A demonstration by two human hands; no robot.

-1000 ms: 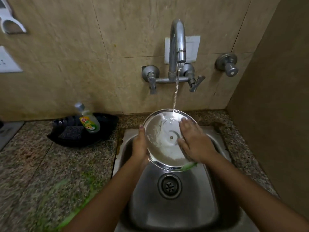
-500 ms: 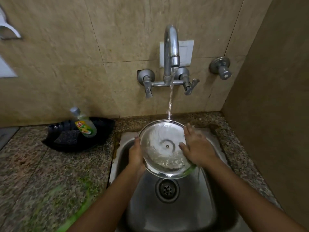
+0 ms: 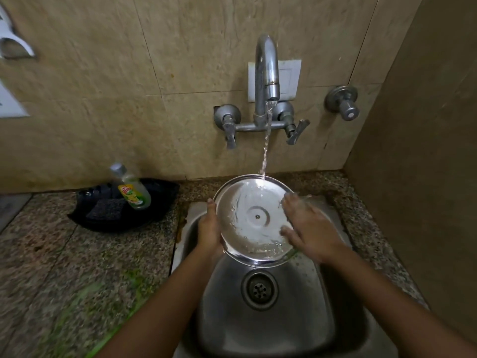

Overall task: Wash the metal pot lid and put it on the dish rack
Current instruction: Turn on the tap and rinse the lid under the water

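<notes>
The round metal pot lid (image 3: 254, 218) is held over the steel sink (image 3: 263, 321), its inner face up, tilted toward me. Water from the tap (image 3: 267, 73) strikes its far rim and pools at the near edge. My left hand (image 3: 209, 228) grips the lid's left rim, thumb on top. My right hand (image 3: 309, 228) lies flat on the lid's right side, fingers spread and blurred; I cannot tell whether it holds anything. No dish rack is in view.
A black tray (image 3: 160, 202) on the granite counter at left holds a dish-soap bottle (image 3: 133, 188) and a dark scrub pad (image 3: 105, 210). Tap handles (image 3: 229, 125) and a wall valve (image 3: 344, 103) are on the tiled wall. A side wall stands close on the right.
My right hand has slid from the middle of the lid out to its right edge. The soap foam has rinsed off the lid's centre.
</notes>
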